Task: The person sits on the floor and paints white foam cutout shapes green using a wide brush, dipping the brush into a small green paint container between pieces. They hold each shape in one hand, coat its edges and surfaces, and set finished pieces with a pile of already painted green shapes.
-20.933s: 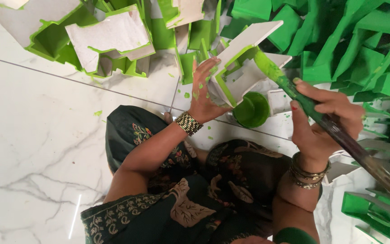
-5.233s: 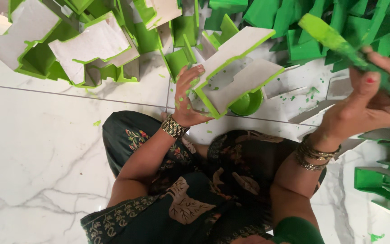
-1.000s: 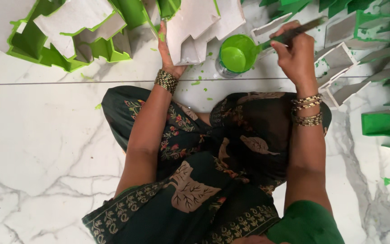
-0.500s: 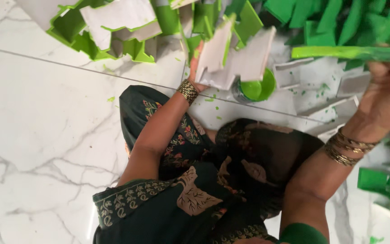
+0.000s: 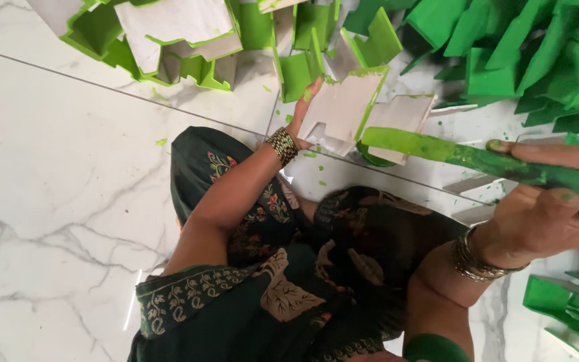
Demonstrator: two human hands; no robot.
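Left hand, banded at the wrist with a beaded bracelet, grips the near edge of a pale grey, notched cardboard piece with a green-painted rim; the fingers are closed on that edge and the piece is held tilted above the white marble floor, clear of it. Right hand, wearing metal bangles, is wrapped around the handle of a long paintbrush coated in green paint, fingers pressed together about the shaft and smeared green. The brush's broad flat head lies across the lower right part of the held piece; whether it touches cannot be determined. A second grey panel sits just behind the brush head. Partly hidden under the held piece is a green container. Green paint flecks dot the floor near the left wrist. Fully painted green pieces are heaped at upper right; half-painted grey-and-green pieces lie at upper left.
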